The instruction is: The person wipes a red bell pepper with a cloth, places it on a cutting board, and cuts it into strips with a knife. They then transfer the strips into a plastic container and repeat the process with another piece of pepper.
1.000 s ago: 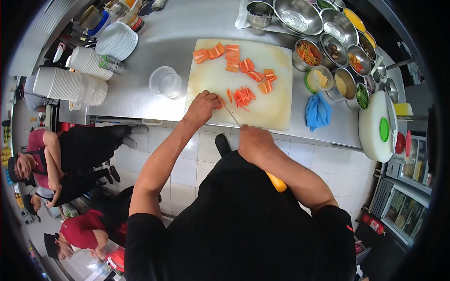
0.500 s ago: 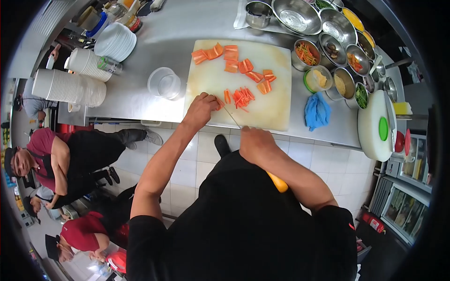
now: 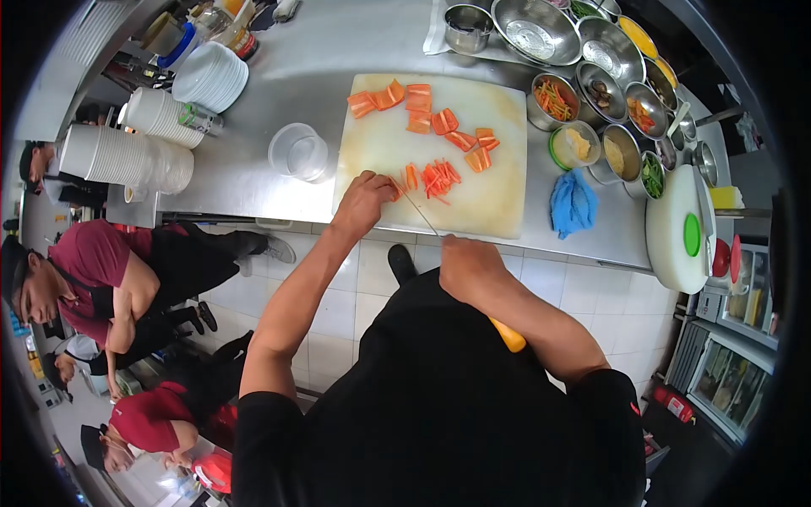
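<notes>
My left hand [image 3: 365, 203] is closed on a piece of red pepper [image 3: 394, 188] at the lower left of the white cutting board [image 3: 507, 198]. In my right hand [image 3: 469, 269], closed and just off the board's front edge, is a knife [image 3: 420, 211]; its blade reaches to the pepper beside my left fingers. Thin red pepper strips [image 3: 440, 178] lie in a small pile right of the blade. Larger pepper pieces [image 3: 419, 97] are spread over the upper part of the board.
A clear plastic tub [image 3: 298, 153] stands left of the board, with stacked white bowls [image 3: 127, 156] farther left. Metal bowls of cut food [image 3: 554, 97] and a blue cloth [image 3: 574, 203] are on the right. Co-workers [image 3: 101, 262] stand at lower left.
My right hand has shifted slightly right and toward my body with the knife. My left hand stays on the pepper piece. A co-worker at the left has come nearer.
</notes>
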Available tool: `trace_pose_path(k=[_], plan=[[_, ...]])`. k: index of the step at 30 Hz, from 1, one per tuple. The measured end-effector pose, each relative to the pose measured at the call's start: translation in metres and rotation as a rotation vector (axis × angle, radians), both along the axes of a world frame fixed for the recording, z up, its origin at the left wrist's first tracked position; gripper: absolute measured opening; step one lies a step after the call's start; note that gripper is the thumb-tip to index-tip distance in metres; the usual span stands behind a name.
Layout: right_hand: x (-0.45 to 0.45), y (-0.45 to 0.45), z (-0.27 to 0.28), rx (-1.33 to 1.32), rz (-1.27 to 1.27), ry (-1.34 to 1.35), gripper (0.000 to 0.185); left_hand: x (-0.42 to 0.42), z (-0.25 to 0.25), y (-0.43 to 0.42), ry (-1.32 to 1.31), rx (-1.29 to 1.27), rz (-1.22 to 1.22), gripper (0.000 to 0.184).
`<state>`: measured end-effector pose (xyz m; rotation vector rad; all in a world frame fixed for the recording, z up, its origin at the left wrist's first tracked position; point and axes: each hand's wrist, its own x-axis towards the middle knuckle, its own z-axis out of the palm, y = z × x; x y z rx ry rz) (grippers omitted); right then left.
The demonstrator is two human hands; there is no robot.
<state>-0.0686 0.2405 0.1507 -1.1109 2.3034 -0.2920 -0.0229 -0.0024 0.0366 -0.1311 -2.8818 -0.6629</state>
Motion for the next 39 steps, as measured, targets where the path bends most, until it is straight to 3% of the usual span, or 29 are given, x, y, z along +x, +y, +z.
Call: trace_pose_path(k=[10,14,19,24,31,36,39], plan=[[-0.012,-0.038,-0.013,0.004,0.041,0.02,0.018,0.002,0.0,-0.001,0.023,0.021,0.007,0.022],[-0.003,-0.011,-0.013,0.009,0.079,0.012,0.018,0.002,0.0,0.0,0.032,0.043,0.014,0.021],[0.011,0.03,0.009,0.249,-0.035,-0.087,0.018,0.003,0.0,0.001,0.079,0.08,0.037,0.027],[-0.003,0.0,0.005,0.022,0.036,-0.014,0.016,0.003,-0.003,0.0,0.058,0.057,0.028,0.028],[-0.012,-0.03,-0.013,-0.019,0.037,0.0,0.018,0.005,-0.005,0.0,0.053,0.062,0.031,0.023],[0.006,0.019,0.002,0.211,-0.046,-0.107,0.023,0.006,-0.004,-0.001,0.105,0.107,0.046,0.022],[0.006,0.025,0.016,0.18,0.007,-0.108,0.022,0.011,-0.005,0.0,0.082,0.093,0.06,0.023]])
